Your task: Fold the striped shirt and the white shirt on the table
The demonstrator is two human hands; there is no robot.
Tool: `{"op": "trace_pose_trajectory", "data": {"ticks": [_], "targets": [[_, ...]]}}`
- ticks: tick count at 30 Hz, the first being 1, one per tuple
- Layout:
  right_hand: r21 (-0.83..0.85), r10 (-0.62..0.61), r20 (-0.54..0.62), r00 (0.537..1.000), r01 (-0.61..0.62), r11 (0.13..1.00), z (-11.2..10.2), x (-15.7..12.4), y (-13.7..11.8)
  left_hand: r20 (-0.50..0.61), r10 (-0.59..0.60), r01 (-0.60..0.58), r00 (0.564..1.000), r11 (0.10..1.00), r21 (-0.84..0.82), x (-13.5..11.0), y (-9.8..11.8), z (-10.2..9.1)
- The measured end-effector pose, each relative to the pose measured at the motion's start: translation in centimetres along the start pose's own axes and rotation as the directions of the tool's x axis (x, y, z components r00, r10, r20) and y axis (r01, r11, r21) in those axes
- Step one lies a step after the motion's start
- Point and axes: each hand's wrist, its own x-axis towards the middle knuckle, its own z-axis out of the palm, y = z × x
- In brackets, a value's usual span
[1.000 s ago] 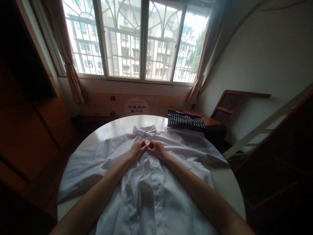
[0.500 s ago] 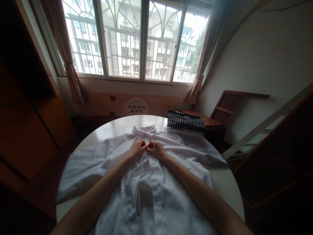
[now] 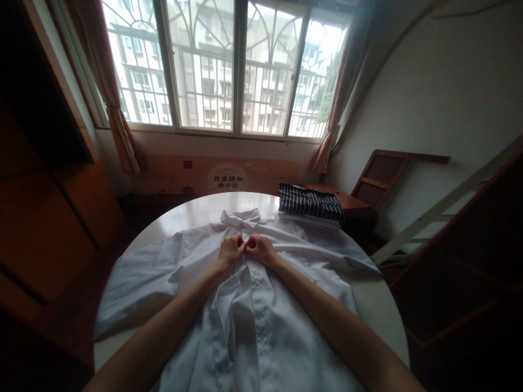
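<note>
Plainly, we have both hands at the middle of the white shirt (image 3: 265, 310), a little below its collar (image 3: 240, 218). Our left hand (image 3: 231, 250) is curled, thumb and finger pinching the cloth at the front opening; our right hand (image 3: 260, 249) mirrors it, likewise pinched on the fabric, and the fingertips of the two meet or nearly meet. Whether a button sits between them we cannot tell — the spot is too small and shaded.

The shirt lies spread on the round white table (image 3: 192, 209), collar toward the window (image 3: 206, 92), lower part toward us. One sleeve reaches out to the left edge, the other to the right, and the front bunches into loose folds between our forearms. Near the table's far right edge we have a folded black garment with white stripes (image 3: 311, 201), resting on folded white cloth (image 3: 312, 219).

Beyond the table, a tan panel with dark printed characters (image 3: 227, 181) runs below the window, between two tied curtains (image 3: 121, 133). To the right we see a piece of wooden furniture (image 3: 379, 177) against the wall — its full shape partly hidden.
</note>
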Motion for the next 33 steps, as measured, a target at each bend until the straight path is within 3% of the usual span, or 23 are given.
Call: {"op": "trace_pose_trajectory", "data": {"ticks": [11,24,33], "targets": [[-0.001,-0.016,0.0,1.0,0.016,1.0,0.1,-0.1,0.0,-0.008,-0.061,0.058,0.998,0.974,-0.221,0.2,-0.9,0.1],[-0.018,-0.004,0.03,1.0,0.004,1.0,0.0,-0.1,-0.2,0.001,-0.083,0.08,0.997,0.965,-0.25,0.4,-1.3,0.4],[0.124,0.012,0.083,0.997,-0.022,0.992,-0.3,0.2,0.4,-0.007,-0.06,0.055,0.998,0.946,-0.318,0.7,-2.1,0.9]]}}
